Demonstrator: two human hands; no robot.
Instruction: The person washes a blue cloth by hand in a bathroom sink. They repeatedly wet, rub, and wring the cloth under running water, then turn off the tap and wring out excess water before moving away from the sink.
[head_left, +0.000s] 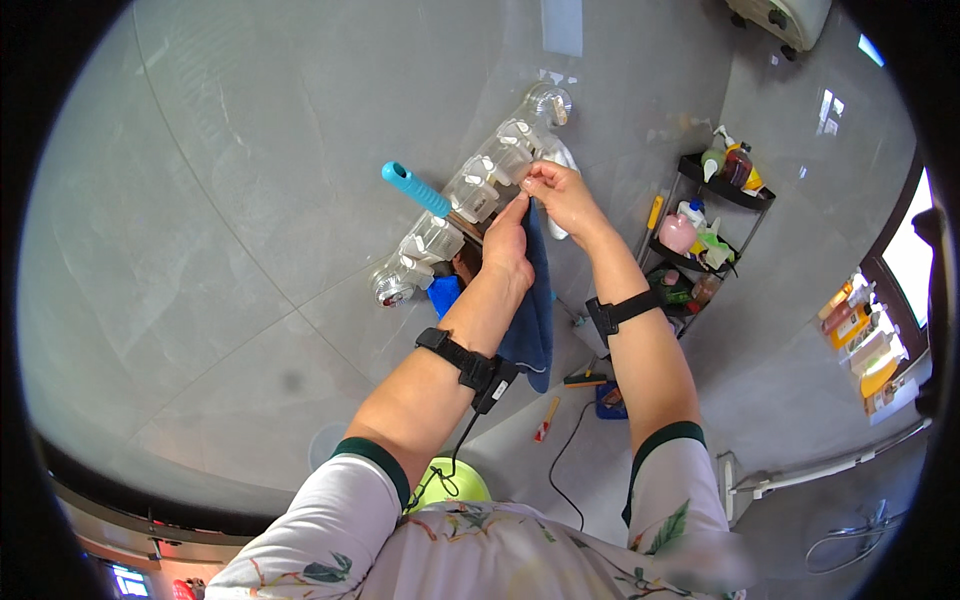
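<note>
A clear plastic wall rack (472, 196) with white hooks runs diagonally across the grey tiled wall. At its middle, my right hand (559, 196) has its fingers bent at the upper edge of a dark blue cloth (531, 315), which hangs down. Touching that same edge, close to my right fingertips, is my left hand (510, 244). Whether either hand grips the cloth cannot be told. A tool with a turquoise handle (416, 189) hangs from the rack, left of my left hand. Beside it, a bright blue item (444, 294) is partly hidden by my left forearm. White cloth (559, 161) hangs behind my right hand.
A black tiered shelf (726, 191) with bottles stands to the right. Further right, several bottles (855, 330) line a ledge by the window. Low down are a yellow-green bucket (450, 484), a brush with a wooden handle (547, 420) and a blue container (611, 401).
</note>
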